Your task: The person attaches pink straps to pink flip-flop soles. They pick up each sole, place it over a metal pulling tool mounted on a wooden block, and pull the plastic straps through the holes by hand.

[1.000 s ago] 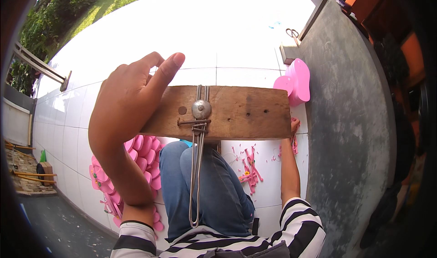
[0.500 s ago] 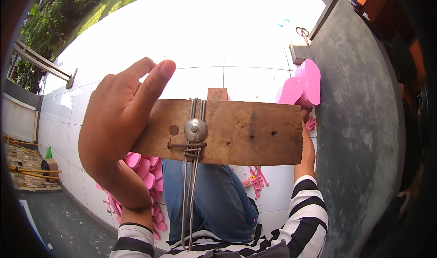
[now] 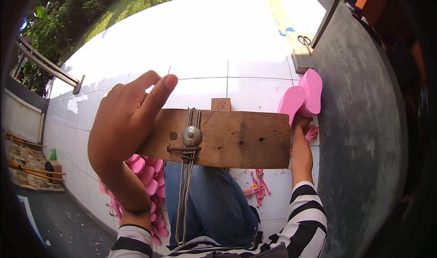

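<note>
A long worn wooden block lies crosswise before me, above my knee. A round metal washer, bent nails and a long doubled wire are fixed to it. Against its left end rests my left hand, thumb stretched out and apart from the bent forefinger; the other fingers are partly hidden. My right hand reaches past the block's right end to the narrow end of a pink sandal sole. Its fingers are mostly hidden there. Beside that sole is another pink stack of soles.
Pink soles are heaped by my left leg. Thin pink straps lie on the white tiles, more beside my right hand. Beyond stand a small block and a ledge with scissors. A grey wall borders the right.
The view has tilted slightly upward, so the scene sits lower. The block has shifted a little left in view with my left hand against it. More of my right hand shows by the soles.
</note>
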The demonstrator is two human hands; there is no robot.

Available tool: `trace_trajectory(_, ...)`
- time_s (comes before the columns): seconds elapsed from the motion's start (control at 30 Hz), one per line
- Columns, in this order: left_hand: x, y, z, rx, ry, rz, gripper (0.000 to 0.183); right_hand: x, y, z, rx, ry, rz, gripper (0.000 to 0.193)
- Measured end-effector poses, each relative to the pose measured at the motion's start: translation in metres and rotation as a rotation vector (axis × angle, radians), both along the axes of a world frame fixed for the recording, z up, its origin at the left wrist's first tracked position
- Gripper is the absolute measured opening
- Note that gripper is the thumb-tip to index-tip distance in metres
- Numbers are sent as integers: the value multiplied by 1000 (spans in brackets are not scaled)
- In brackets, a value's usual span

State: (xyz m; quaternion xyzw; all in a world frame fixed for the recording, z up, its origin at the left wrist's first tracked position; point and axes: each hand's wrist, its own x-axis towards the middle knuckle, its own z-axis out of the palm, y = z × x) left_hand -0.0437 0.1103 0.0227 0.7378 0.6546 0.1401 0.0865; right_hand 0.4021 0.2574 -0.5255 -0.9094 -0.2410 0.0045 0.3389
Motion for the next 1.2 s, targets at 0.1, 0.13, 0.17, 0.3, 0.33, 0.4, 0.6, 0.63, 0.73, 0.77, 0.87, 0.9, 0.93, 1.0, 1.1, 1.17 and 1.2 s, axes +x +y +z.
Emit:
trace_trajectory(0.1,-7,3,-11,120,1,-108,50,-3,-5,-1,12,5,17,63)
trace_trajectory(0.13,-8,3,-10,130,38,-147,41,-4,-7,-3,13,13,27,63)
trace_trajectory(0.17,-10,4,-9,144,76,-186,34,-5,-9,-5,14,21,32,63)
trace_trajectory(0.3,-23,3,-11,283,270,-388,22,-7,-12,-12,17,56,87,62)
trace_trajectory(0.33,-21,2,-10,242,228,-344,24,-5,-9,-10,20,51,90,61)
trace_trajectory(0.4,-11,2,-4,127,140,-226,27,-2,3,-3,17,46,79,61)
trace_trajectory(0.6,-20,-3,-7,264,262,-371,23,4,18,10,21,45,57,60)
trace_trajectory(0.63,-24,0,-13,345,309,-408,26,2,15,10,24,46,58,60)
trace_trajectory(0.73,-22,1,-12,291,267,-364,28,-2,2,11,25,59,54,59)
trace_trajectory(0.77,-19,1,-10,222,223,-325,28,-3,-3,11,26,69,53,59)
trace_trajectory(0.87,-20,4,-12,272,250,-371,27,0,-18,8,50,119,44,58)
trace_trajectory(0.9,-24,3,-14,320,275,-399,27,-3,-22,8,65,143,46,58)
trace_trajectory(0.93,-30,3,-19,367,300,-428,43,-6,-26,7,80,171,51,58)
trace_trajectory(1.0,-24,2,-12,322,238,-373,39,-11,-38,6,135,284,52,58)
trace_trajectory(1.1,-15,2,-7,229,141,-268,47,-21,-62,3,264,604,53,57)
trace_trajectory(1.17,-24,5,-18,325,222,-316,49,-31,-76,0,335,752,54,57)
trace_trajectory(1.2,-23,4,-18,324,227,-304,49,-37,-82,2,358,768,60,57)
